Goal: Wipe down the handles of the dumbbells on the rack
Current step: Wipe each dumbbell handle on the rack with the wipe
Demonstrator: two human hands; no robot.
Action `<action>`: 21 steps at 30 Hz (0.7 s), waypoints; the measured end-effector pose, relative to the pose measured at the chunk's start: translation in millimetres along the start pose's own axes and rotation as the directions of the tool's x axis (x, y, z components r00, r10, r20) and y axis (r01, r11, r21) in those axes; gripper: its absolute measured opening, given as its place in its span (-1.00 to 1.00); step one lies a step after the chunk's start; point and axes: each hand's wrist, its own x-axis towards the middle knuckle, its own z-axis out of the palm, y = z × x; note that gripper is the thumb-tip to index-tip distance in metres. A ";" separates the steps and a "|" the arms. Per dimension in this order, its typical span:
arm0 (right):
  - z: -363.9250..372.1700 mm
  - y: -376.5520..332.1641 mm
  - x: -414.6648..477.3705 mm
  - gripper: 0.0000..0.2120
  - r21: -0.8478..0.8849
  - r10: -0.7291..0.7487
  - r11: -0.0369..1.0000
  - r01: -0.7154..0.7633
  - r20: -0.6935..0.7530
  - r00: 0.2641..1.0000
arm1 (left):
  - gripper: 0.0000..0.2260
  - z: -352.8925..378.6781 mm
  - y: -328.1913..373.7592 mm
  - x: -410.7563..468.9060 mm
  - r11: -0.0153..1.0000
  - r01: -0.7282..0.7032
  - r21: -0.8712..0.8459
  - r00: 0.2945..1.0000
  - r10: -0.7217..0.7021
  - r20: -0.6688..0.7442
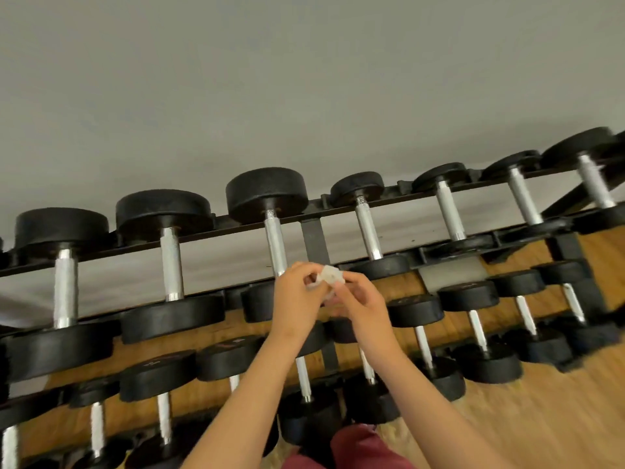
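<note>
A black rack holds rows of black dumbbells with silver handles. My left hand and my right hand meet in front of the top row and together pinch a small crumpled white wipe. The wipe hangs just below the lower end of the third dumbbell's handle, whose near weight is partly hidden by my left hand. The fourth handle stands just right of the hands. Neither hand touches a handle.
A grey wall rises behind the rack. Lower rows of smaller dumbbells sit under my forearms. Wooden floor spreads at the lower right. My maroon-clad legs show at the bottom edge.
</note>
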 end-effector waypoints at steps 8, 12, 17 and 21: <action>-63.4 -3.9 6.7 -0.88 -0.090 -0.044 0.996 0.025 -0.223 0.974 | -0.75 48.0 11.0 -10.8 0.978 0.098 -0.183 0.977 -0.060 0.206; -106.8 -2.5 36.6 -0.82 -0.438 -0.213 0.897 0.061 -0.309 0.927 | -0.66 74.1 0.3 9.0 0.979 0.172 -0.109 0.976 -0.154 0.156; -118.2 15.6 74.0 -0.77 -0.724 -0.315 0.656 0.213 -0.006 0.949 | -0.65 116.8 -5.0 32.3 0.954 0.292 -0.070 0.956 -0.288 0.057; -111.2 16.3 89.4 -0.76 -0.744 -0.415 0.416 0.523 0.356 0.837 | -0.77 134.5 -9.7 38.2 0.927 0.351 -0.129 0.928 -0.363 -0.080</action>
